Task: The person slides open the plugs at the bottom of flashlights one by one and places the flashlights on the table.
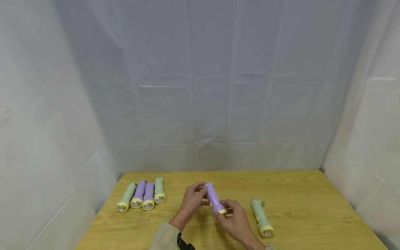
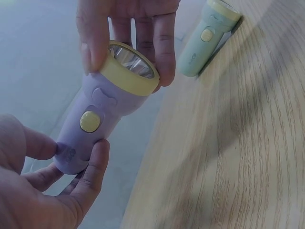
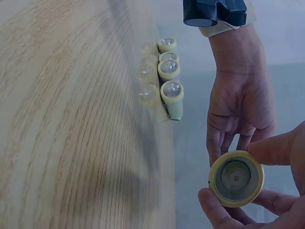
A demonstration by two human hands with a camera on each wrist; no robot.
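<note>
A purple flashlight (image 1: 213, 198) with a yellow lens ring is held between both hands above the wooden table. My left hand (image 1: 192, 200) grips its tail end, thumb on one side and fingers on the other. At the lens end, my right hand (image 1: 233, 219) pinches the yellow ring (image 2: 128, 76). The yellow button (image 2: 89, 121) on the barrel shows in the left wrist view, with no finger on it. From the right wrist view, the lens (image 3: 236, 179) faces the camera. To the right of my hands lies a green flashlight (image 1: 261, 218).
Several flashlights lie side by side at the table's left: a green one (image 1: 126, 198), a purple one (image 1: 139, 194), another purple one (image 1: 149, 196) and a green one (image 1: 159, 191). The wooden table (image 1: 300, 194) ends at a pale sheet wall (image 1: 218, 104) behind, with sheets on both sides.
</note>
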